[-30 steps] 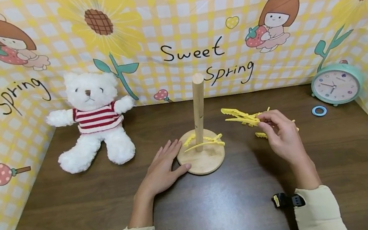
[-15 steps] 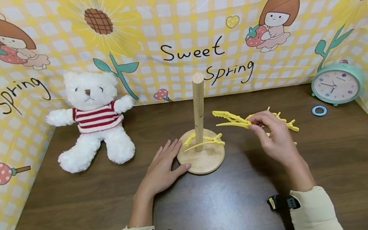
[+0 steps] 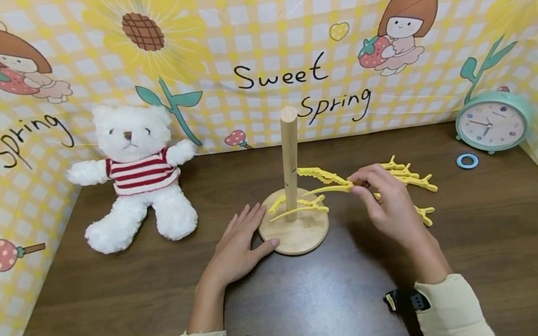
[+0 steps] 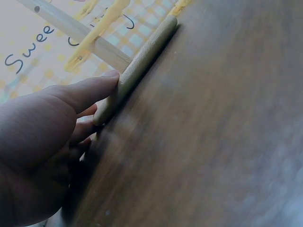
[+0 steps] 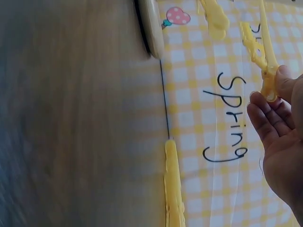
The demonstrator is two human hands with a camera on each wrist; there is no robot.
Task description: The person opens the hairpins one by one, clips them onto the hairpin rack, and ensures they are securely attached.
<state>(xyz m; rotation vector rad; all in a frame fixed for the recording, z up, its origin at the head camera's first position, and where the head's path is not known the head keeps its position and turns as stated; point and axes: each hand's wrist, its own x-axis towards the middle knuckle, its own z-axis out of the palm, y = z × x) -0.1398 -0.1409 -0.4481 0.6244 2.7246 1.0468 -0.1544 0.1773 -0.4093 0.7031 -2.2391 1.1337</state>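
My left hand point(image 3: 236, 246) rests against the left rim of the round wooden base point(image 3: 308, 238). Its fingers lie fairly straight, thumb on the front edge. From the base rises a wooden post point(image 3: 292, 158), upright. One yellow toothed hair clip point(image 3: 316, 207) straddles the foot of the post. Between thumb and fingertips, my right hand point(image 3: 389, 204) pinches the tail of another yellow hair clip point(image 3: 341, 178). This clip's jaws are spread, their tips pointing at the post from the right. The right wrist view shows the held clip point(image 5: 268, 56) spread as well.
More yellow clips point(image 3: 413, 177) lie on the table right of my right hand, partly hidden by it. A blue ring point(image 3: 467, 161) and a mint alarm clock point(image 3: 492, 122) are at the back right. A white teddy bear point(image 3: 140, 172) sits back left. Checked cloth walls surround the table.
My right hand has moved left with the pinched clip, bringing its spread jaws up to the post. More of the clips on the table show behind it. My left hand has stayed put.
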